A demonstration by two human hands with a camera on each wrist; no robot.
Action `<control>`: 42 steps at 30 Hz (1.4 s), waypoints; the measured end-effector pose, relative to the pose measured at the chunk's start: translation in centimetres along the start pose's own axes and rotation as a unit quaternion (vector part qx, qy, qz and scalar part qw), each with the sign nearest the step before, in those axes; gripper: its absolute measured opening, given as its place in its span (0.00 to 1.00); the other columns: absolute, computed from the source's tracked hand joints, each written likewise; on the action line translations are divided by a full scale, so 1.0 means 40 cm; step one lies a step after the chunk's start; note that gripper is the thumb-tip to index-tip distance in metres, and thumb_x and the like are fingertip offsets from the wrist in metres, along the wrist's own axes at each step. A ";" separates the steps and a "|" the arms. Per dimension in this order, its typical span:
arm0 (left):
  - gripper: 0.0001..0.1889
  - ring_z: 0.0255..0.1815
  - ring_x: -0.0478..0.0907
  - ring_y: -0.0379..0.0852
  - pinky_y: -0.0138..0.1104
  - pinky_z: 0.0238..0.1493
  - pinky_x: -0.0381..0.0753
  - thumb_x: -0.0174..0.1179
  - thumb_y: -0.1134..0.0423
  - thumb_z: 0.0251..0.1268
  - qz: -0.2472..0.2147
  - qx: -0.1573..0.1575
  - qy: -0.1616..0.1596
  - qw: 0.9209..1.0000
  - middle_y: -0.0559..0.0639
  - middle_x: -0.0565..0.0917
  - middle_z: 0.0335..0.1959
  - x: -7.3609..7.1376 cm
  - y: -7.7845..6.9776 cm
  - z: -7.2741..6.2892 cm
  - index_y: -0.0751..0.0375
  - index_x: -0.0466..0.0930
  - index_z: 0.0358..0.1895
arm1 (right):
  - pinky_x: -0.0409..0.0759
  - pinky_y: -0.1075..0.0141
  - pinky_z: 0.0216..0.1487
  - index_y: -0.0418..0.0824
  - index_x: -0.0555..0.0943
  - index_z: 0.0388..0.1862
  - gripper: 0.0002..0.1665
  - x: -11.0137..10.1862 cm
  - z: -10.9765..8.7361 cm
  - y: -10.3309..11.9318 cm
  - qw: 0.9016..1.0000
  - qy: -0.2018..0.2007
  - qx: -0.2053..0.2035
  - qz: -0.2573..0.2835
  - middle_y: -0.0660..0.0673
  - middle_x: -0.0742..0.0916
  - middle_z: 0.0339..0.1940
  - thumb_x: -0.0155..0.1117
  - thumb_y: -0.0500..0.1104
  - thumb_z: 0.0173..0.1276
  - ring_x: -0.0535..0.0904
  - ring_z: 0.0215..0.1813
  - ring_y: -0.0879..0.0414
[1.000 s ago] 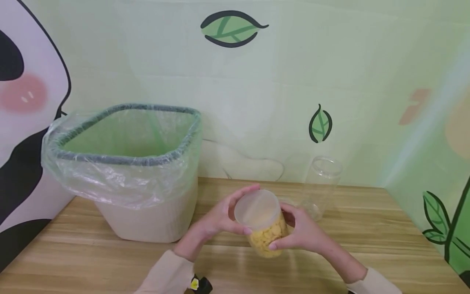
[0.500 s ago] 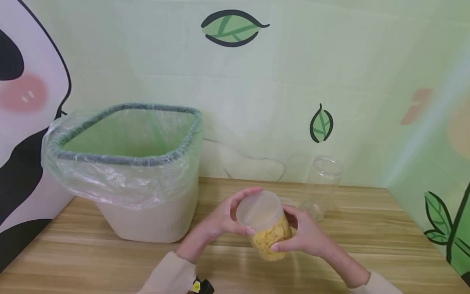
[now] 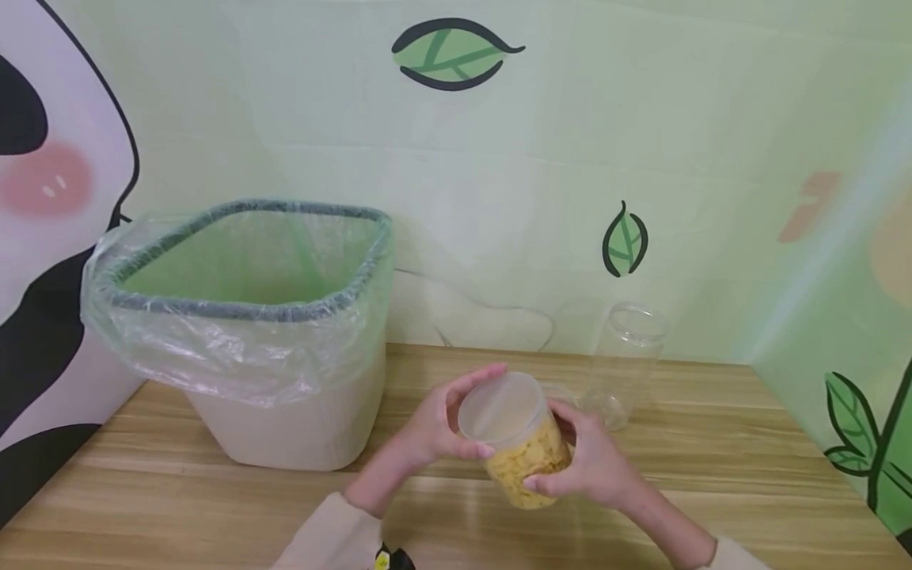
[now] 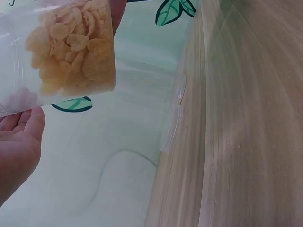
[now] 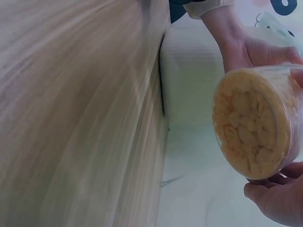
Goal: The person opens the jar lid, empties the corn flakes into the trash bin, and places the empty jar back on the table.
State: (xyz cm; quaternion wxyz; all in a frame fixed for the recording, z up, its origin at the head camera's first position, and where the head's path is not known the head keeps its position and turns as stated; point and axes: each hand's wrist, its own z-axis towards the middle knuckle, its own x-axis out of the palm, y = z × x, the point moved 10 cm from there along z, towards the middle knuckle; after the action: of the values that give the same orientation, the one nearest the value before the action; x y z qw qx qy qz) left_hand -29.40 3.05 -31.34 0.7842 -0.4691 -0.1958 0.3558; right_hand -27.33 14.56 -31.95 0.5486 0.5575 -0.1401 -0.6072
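Observation:
A clear plastic jar of yellow flakes (image 3: 530, 463) hangs tilted above the table, its frosted lid (image 3: 501, 410) turned up and to the left. My left hand (image 3: 431, 423) grips it around the lid, thumb in front and fingers behind. Lower down, my right hand (image 3: 597, 463) holds the jar's body, with the thumb across the front. The left wrist view has the flakes (image 4: 75, 52) packed toward the base, leaving a gap below the lid. The jar's round bottom (image 5: 251, 125) faces the right wrist camera.
A pale bin (image 3: 285, 427) lined with a clear bag (image 3: 235, 356) stands on the wooden table (image 3: 442, 522) at left. Behind my right hand stands a tall clear jar (image 3: 630, 356) without a lid. A printed cloth wall (image 3: 499, 198) closes off the back.
Both hands have shifted slightly right and down with the jar between them. The flakes inside have moved about. Bin and tall jar stay put.

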 end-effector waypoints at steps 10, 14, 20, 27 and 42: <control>0.53 0.56 0.66 0.44 0.37 0.54 0.71 0.73 0.53 0.40 -0.024 -0.062 0.006 0.998 0.62 0.66 0.60 -0.001 0.015 -0.005 0.70 0.51 0.68 | 0.76 0.66 0.48 0.27 0.68 0.58 0.43 -0.001 -0.002 -0.003 0.999 0.025 0.008 0.028 0.37 0.80 0.48 0.76 0.38 0.42 0.78 0.47 0.54; 0.53 0.57 0.66 0.44 0.40 0.56 0.69 0.73 0.52 0.39 -0.017 -0.069 -0.005 0.997 0.63 0.65 0.62 -0.011 0.010 -0.013 0.72 0.52 0.67 | 0.75 0.66 0.50 0.27 0.68 0.58 0.44 -0.004 -0.001 -0.001 0.999 0.026 0.009 0.036 0.36 0.80 0.49 0.76 0.38 0.41 0.77 0.48 0.53; 0.52 0.57 0.66 0.45 0.40 0.56 0.70 0.73 0.55 0.41 -0.035 -0.059 0.017 0.998 0.62 0.66 0.61 0.003 0.001 -0.014 0.73 0.51 0.67 | 0.75 0.66 0.50 0.25 0.66 0.59 0.45 0.001 -0.003 0.001 0.998 0.042 0.015 0.041 0.35 0.79 0.50 0.76 0.37 0.41 0.77 0.49 0.52; 0.51 0.55 0.67 0.44 0.37 0.55 0.70 0.73 0.54 0.39 -0.038 -0.039 0.007 0.998 0.57 0.68 0.59 0.016 -0.007 -0.016 0.72 0.53 0.66 | 0.75 0.66 0.50 0.27 0.67 0.59 0.46 0.003 -0.009 0.003 0.998 0.048 0.022 0.040 0.38 0.79 0.48 0.76 0.38 0.41 0.77 0.48 0.53; 0.49 0.49 0.71 0.47 0.41 0.50 0.72 0.74 0.50 0.35 0.017 -0.043 -0.075 0.996 0.58 0.73 0.54 0.011 -0.011 -0.032 0.69 0.61 0.63 | 0.76 0.67 0.48 0.25 0.70 0.55 0.45 0.003 -0.013 0.022 1.000 0.010 -0.009 0.012 0.38 0.82 0.45 0.78 0.39 0.36 0.78 0.46 0.57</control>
State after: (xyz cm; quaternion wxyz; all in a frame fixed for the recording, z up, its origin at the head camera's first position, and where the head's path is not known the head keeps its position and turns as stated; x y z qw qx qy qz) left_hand -28.11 2.47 -31.61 0.7404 -0.4774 -0.2616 0.3942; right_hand -26.41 14.39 -31.50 0.5622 0.5568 -0.1355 -0.5962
